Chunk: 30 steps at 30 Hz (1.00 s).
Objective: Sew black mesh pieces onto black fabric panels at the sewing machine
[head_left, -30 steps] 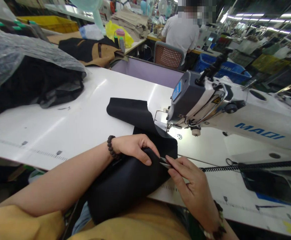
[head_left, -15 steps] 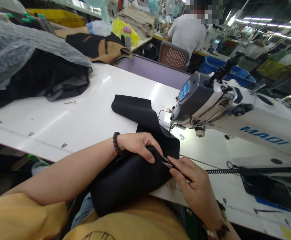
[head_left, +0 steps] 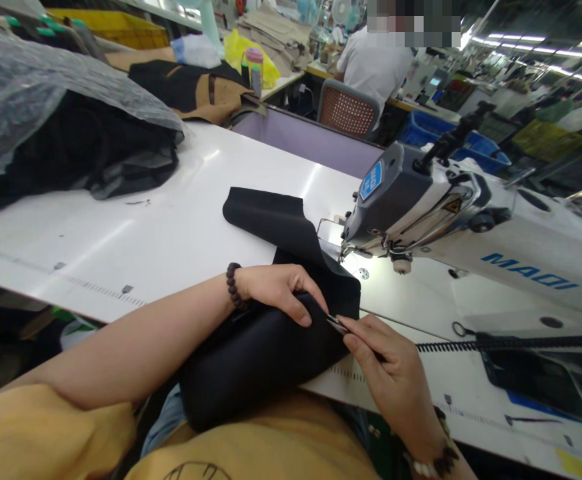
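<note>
My left hand [head_left: 281, 291] is closed on a folded black sheet of smooth, leather-like material [head_left: 255, 363], thumb on top near its upper edge. The sheet's lower part hangs over the table edge onto my lap, while its far part [head_left: 265, 217] lies on the table beside the sewing machine's needle area. My right hand [head_left: 388, 360] grips small thread snips [head_left: 337, 324], whose pointed metal blades lie close together at the sheet's edge, just by my left fingertips. Most of their handle is hidden in my palm.
A sewing machine [head_left: 421, 207] stands at right on the white table [head_left: 171, 233]. Plastic-covered black material [head_left: 105, 140] lies at left. A coiled black cord [head_left: 451, 345] and a dark flat device [head_left: 535, 380] are at lower right. A person [head_left: 373, 67] sits beyond the purple panel [head_left: 311, 143].
The blades of the thread snips, apart before, have come together at the sheet's edge. My right hand has shifted very slightly; my left hand and the sheet stay nearly in place.
</note>
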Motion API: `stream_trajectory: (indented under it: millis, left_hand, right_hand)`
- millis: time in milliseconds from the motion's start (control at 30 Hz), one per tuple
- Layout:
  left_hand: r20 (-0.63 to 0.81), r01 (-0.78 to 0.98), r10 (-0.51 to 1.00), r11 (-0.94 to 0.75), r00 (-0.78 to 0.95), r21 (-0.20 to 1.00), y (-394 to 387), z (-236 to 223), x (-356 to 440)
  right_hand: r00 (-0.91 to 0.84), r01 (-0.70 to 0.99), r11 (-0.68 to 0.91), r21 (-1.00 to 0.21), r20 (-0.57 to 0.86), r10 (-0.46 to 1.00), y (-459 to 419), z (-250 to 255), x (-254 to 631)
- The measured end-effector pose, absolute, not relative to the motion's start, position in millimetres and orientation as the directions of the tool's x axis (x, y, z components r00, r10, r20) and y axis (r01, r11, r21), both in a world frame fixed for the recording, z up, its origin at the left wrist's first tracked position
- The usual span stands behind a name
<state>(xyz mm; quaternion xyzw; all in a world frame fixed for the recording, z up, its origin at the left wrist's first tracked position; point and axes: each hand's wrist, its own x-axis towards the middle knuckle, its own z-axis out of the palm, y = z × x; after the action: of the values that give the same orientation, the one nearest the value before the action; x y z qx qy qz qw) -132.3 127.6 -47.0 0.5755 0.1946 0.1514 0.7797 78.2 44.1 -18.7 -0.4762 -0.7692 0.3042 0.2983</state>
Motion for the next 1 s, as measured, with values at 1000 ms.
stream_trajectory:
  millis: [1000]
  left_hand:
    - [-0.121, 0.018, 0.529, 0.196, 0.84, 0.981, 124, -46, -134]
  right_hand:
    - [-0.294, 0.602, 0.324, -0.73, 0.175, 0.94, 43, -19, 65]
